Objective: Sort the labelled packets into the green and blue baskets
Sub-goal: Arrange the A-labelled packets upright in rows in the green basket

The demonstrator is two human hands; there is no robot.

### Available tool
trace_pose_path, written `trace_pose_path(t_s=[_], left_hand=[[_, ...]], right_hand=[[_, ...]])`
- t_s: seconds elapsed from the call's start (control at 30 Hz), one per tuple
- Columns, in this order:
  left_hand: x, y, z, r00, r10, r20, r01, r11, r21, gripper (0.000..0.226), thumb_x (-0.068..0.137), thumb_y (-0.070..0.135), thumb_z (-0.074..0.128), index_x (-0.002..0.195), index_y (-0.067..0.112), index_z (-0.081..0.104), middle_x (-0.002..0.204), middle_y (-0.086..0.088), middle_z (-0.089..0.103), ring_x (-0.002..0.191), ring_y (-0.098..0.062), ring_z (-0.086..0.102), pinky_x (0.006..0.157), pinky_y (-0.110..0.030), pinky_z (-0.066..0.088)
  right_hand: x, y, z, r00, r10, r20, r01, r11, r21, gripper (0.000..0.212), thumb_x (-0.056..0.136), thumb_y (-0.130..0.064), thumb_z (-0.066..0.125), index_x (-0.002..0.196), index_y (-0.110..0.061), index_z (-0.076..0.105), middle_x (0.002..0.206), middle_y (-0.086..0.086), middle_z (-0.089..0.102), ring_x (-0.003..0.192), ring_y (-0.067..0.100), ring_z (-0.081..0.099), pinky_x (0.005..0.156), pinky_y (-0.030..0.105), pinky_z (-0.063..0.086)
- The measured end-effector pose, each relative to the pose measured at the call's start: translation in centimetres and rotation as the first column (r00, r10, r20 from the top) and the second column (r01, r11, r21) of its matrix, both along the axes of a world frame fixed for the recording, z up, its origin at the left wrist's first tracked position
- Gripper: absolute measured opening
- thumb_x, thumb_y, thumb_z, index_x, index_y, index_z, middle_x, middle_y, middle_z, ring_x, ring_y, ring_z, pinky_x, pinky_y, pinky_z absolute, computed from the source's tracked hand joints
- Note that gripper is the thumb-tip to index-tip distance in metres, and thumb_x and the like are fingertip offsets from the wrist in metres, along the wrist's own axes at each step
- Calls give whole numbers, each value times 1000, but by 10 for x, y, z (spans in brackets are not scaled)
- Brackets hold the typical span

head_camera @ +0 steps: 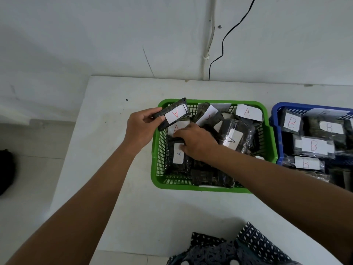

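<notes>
The green basket (214, 188) sits mid-table and holds several dark packets with white A labels. My left hand (140, 129) grips one dark packet with a red A label (172, 113), held tilted over the basket's far left corner. My right hand (196, 142) reaches down into the basket, fingers resting on packets there, touching a packet with a small A label (178, 155). I cannot tell whether the right hand grips one. The blue basket (275, 119) stands at the right and holds several dark packets labelled B (313, 145).
The white table (114, 150) stands against a white wall, its left edge dropping to the floor. A black cable (222, 48) hangs down the wall behind the green basket. Patterned cloth (238, 249) lies at the near table edge. A dark object (6, 171) sits on the floor, left.
</notes>
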State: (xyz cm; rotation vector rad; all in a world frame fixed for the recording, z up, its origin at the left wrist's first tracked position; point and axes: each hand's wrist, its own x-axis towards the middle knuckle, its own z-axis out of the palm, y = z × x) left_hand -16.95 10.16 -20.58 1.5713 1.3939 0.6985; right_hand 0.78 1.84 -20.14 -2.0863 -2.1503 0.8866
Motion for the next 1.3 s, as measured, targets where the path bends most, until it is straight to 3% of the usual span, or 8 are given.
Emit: trace_pose_path(t_s=[0.13,0.3,0.5,0.7,0.8,1.0,1.17,1.3], left_hand=[[1,2,2,1000,0,-5,0,1000,-4,33,86,19,76,118,23,73,97,18,71,88,10,67,71,-6,51],[1,1,2,1000,7,-3,-7,1000,-15,33,86,19,76,118,24,73,95,21,70,87,11,66,70,-6,51],[3,0,6,1000,4,3,-4,1000,-22,33,86,17,76,118,23,73,95,21,69,86,11,67,70,-6,51],[1,-3,10,998,-46,48,48,997,-61,30,88,14,74,115,27,74,99,14,73,88,2,70,73,-9,53],[3,-3,14,993,-97,61,103,991,-90,31,89,11,72,106,37,74,98,14,75,90,-2,71,79,-13,55],[5,-9,27,977,-190,98,202,968,-145,32,88,9,73,103,37,75,96,16,77,94,-4,72,85,-17,56],[4,-28,18,997,62,40,-57,992,-113,45,92,37,67,136,36,57,139,11,60,126,-2,54,103,-33,47],[2,-66,1,989,135,67,-120,974,-193,47,101,34,53,147,27,47,142,2,58,126,-14,58,102,-40,51]], right_hand=[[0,-7,1,989,-2,146,5,1000,-18,50,86,-38,74,125,-14,56,122,9,55,118,29,52,89,43,51],[4,-1,0,982,-138,-129,112,975,-191,62,79,-15,82,136,-15,56,131,12,57,117,29,57,98,38,52],[6,1,-2,998,-10,-68,-1,986,-166,65,84,-21,79,143,-18,53,143,8,51,131,28,47,109,43,43],[24,2,19,867,-349,-356,432,882,189,12,89,-19,70,100,-20,66,99,-4,66,89,7,62,83,23,56],[33,11,33,794,-380,-475,572,731,371,23,90,-26,69,109,-23,58,107,-4,57,88,6,58,76,12,46],[46,22,37,704,-367,-608,365,921,-134,35,90,-30,73,125,-31,66,110,-6,71,97,12,66,91,34,54],[50,15,33,826,-253,-504,253,965,-68,14,89,-22,75,91,-36,76,82,-14,72,73,1,64,66,13,50],[30,0,26,913,-72,-402,4,986,-167,14,91,-19,70,98,-31,72,95,-14,68,93,6,64,84,22,52]])
